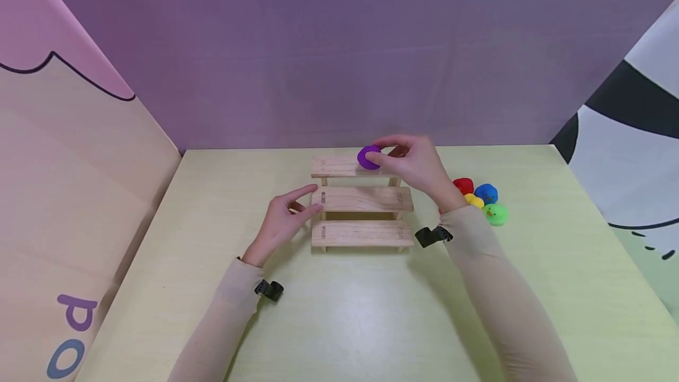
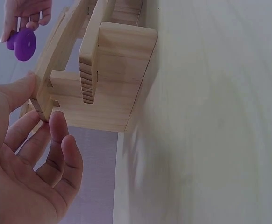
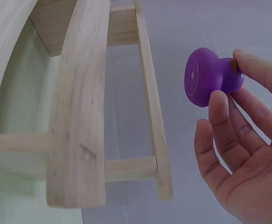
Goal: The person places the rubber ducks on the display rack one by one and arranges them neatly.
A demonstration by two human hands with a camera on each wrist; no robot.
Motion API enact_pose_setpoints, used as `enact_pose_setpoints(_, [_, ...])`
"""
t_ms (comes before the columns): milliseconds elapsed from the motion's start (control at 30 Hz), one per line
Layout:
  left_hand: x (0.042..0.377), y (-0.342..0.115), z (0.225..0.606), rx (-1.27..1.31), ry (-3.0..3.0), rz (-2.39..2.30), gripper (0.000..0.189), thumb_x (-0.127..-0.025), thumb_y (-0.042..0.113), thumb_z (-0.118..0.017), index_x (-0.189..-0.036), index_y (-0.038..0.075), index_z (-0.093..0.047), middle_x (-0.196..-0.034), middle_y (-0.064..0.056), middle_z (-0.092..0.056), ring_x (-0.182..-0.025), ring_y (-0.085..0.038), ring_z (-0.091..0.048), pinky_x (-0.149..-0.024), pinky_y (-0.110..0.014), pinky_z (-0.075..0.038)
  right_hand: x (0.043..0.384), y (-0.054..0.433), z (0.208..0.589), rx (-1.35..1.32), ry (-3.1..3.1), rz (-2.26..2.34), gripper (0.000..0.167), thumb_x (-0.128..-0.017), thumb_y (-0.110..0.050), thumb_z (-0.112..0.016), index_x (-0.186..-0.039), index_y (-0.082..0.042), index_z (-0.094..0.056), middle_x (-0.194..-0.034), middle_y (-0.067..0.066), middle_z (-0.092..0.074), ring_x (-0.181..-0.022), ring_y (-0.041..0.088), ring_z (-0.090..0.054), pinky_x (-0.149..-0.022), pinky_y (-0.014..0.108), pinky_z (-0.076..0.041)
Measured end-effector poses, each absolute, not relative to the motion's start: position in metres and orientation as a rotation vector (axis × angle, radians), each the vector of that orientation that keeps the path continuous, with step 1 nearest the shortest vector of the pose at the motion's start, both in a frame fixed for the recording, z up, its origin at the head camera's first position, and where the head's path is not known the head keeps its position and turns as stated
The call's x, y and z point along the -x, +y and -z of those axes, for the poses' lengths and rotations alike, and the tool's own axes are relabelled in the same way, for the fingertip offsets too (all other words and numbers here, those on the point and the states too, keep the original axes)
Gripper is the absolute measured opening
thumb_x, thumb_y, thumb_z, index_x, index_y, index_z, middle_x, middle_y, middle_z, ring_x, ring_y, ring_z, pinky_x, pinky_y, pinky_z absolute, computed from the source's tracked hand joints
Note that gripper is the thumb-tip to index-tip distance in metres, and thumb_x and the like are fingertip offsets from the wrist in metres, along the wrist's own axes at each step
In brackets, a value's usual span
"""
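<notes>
My right hand (image 1: 416, 161) pinches a purple rubber duck (image 1: 368, 158) between thumb and fingers, over the top step of a small wooden step rack (image 1: 366, 199). In the right wrist view the duck (image 3: 204, 79) is tipped so its flat round base faces the rack. With thumb and fingertips, my left hand (image 1: 283, 220) grips the left end of the rack's middle step. The left wrist view has the thumb on one side of that board (image 2: 45, 93) and fingertips on the other.
Right of the rack, partly behind my right forearm, sits a cluster of small rubber ducks: red (image 1: 464, 185), blue (image 1: 486, 193), yellow (image 1: 474, 200) and green (image 1: 495, 214). A purple backdrop (image 1: 318, 75) rises along the far edge of the pale table (image 1: 350, 311).
</notes>
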State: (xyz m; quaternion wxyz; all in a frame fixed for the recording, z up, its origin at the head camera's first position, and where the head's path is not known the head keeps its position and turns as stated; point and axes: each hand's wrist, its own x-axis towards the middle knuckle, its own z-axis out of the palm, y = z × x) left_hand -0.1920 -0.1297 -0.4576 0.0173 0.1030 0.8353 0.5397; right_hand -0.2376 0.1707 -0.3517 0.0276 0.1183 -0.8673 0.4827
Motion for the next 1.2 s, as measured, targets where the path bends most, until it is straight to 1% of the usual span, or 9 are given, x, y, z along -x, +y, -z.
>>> enact_pose_setpoints(100, [0.192,-0.13,0.457,-0.316,2.596,-1.677,0.049,-0.099,0.034,-0.078,-0.147,0.026,-0.067,-0.126,-0.013,-0.072,-0.092,-0.021,-0.066,-0.059,-0.029,-0.049,0.24,0.167,0.352,-0.374,-2.665,-1.521,0.039,-0.09,-0.041,-0.086,-0.119,-0.015,-0.082,-0.096,0.002,-0.081,-0.082,0.021,-0.072,-0.061,0.029,-0.051])
enact_pose_setpoints(167, [0.191,-0.13,0.456,-0.312,2.594,-1.678,0.049,-0.099,0.033,-0.078,-0.147,0.025,-0.067,-0.125,-0.014,-0.072,-0.091,-0.022,-0.066,-0.059,-0.029,-0.048,0.241,0.164,0.353,-0.393,-2.655,-1.546,0.039,-0.09,-0.04,-0.087,-0.119,-0.014,-0.082,-0.096,0.002,-0.081,-0.081,0.022,-0.073,-0.061,0.029,-0.051])
enact_pose_setpoints(400, [0.193,-0.131,0.456,-0.32,2.578,-1.686,0.049,-0.1,0.032,-0.078,-0.147,0.025,-0.067,-0.122,-0.016,-0.072,-0.091,-0.023,-0.065,-0.059,-0.028,-0.048,0.244,0.156,0.359,-0.415,-2.637,-1.585,0.039,-0.091,-0.035,-0.086,-0.123,-0.013,-0.08,-0.099,0.009,-0.081,-0.081,0.021,-0.074,-0.06,0.028,-0.05])
enact_pose_setpoints(567, [0.194,-0.131,0.457,-0.331,2.582,-1.682,0.048,-0.1,0.031,-0.077,-0.147,0.024,-0.067,-0.123,-0.016,-0.072,-0.092,-0.023,-0.065,-0.06,-0.028,-0.048,0.245,0.148,0.36,-0.404,-2.643,-1.593,0.04,-0.092,-0.036,-0.086,-0.124,-0.013,-0.079,-0.103,0.008,-0.08,-0.083,0.024,-0.073,-0.062,0.031,-0.053])
enact_pose_setpoints(733, [0.194,-0.13,0.457,-0.327,2.579,-1.677,0.048,-0.1,0.032,-0.077,-0.147,0.025,-0.067,-0.126,-0.015,-0.071,-0.093,-0.024,-0.065,-0.061,-0.029,-0.048,0.246,0.141,0.361,-0.443,-2.634,-1.595,0.038,-0.092,-0.034,-0.086,-0.123,-0.013,-0.08,-0.106,0.009,-0.081,-0.084,0.028,-0.075,-0.065,0.031,-0.053])
enact_pose_setpoints(1000, [0.192,-0.13,0.456,-0.305,2.579,-1.668,0.05,-0.099,0.033,-0.078,-0.147,0.026,-0.067,-0.119,-0.016,-0.073,-0.091,-0.021,-0.066,-0.059,-0.03,-0.049,0.247,0.126,0.364,-0.473,-2.66,-1.53,0.036,-0.093,-0.032,-0.085,-0.124,-0.013,-0.08,-0.116,0.009,-0.08,-0.085,0.032,-0.077,-0.065,0.03,-0.054])
enact_pose_setpoints(1200, [0.19,-0.129,0.457,-0.313,2.585,-1.666,0.05,-0.1,0.032,-0.077,-0.148,0.025,-0.066,-0.118,-0.016,-0.073,-0.09,-0.021,-0.066,-0.059,-0.029,-0.049,0.249,0.117,0.368,-0.504,-2.681,-1.506,0.038,-0.095,-0.033,-0.084,-0.126,-0.012,-0.079,-0.119,0.011,-0.079,-0.085,0.031,-0.077,-0.067,0.03,-0.057])
